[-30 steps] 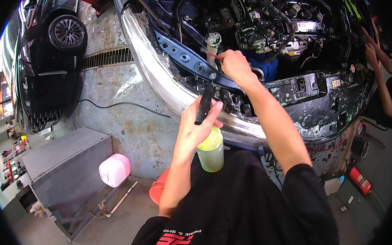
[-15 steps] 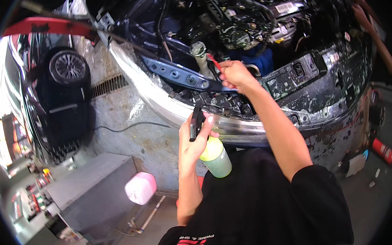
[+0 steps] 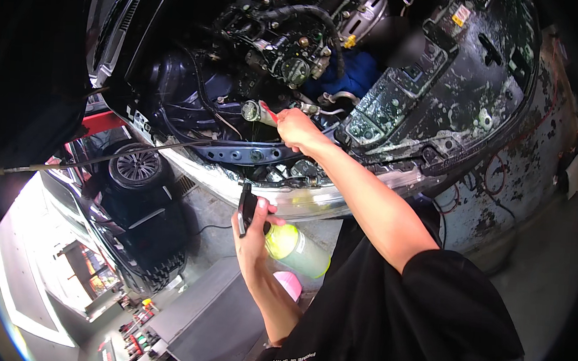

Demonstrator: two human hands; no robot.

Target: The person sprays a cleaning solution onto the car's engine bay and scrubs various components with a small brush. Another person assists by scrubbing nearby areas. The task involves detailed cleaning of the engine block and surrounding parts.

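Note:
My right hand reaches over the front of an open engine bay, fingers closed round a slim red-handled tool. Its working end is too small to make out; it meets the side of a pale, round-topped filler neck. In front of the bumper, my left hand grips a spray bottle by its black trigger head. The bottle is translucent with a yellow-green part and hangs tilted. White, foamy spots cover the black front cover. A blue cloth is tucked beside the engine.
A thin rod crosses the left side at bay height. Beyond it stands a dark car with a spoked wheel. Lower left are a grey cabinet and a pink container, partly hidden behind my left arm and the bottle.
The view has turned and shifted, so the engine bay fills more of it. My right hand has brought the red-handled tool against the filler neck. My left hand still holds the bottle.

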